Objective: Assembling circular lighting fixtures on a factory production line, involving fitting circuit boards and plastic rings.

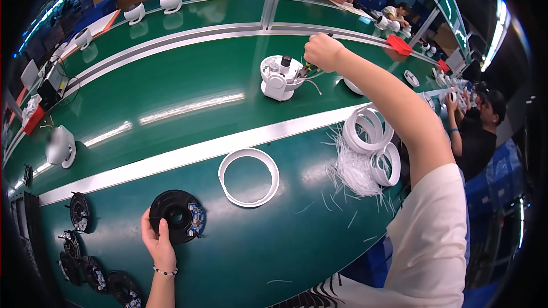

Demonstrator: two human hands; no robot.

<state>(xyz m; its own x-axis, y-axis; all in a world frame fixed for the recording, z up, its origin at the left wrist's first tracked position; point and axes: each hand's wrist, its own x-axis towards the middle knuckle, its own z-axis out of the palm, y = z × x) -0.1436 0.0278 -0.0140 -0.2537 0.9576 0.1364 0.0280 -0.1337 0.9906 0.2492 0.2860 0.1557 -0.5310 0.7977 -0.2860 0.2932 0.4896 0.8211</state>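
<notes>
A round black disc (173, 208) with a hole in its middle and a blue circuit board on one side is in my left hand (158, 245). The thumb lies on its face and the fingers wrap its left edge. Across the bench, my right hand (322, 52) is closed in a fist around a hand tool (309, 69) with yellow and black parts; its exact kind is mostly hidden. The tool points down at the right side of an open white dome-camera housing (277, 80). A black cylinder stands inside that housing, and a pale cable sticks out to the right.
A white ring (249, 177) lies mid-bench. More white rings (365, 131) sit beside a heap of thin white strips (355, 168). Several black discs (94, 274) lie lower left. A white dome unit (60, 146) stands far left. Metal posts (273, 0) rise behind; people work at the far right.
</notes>
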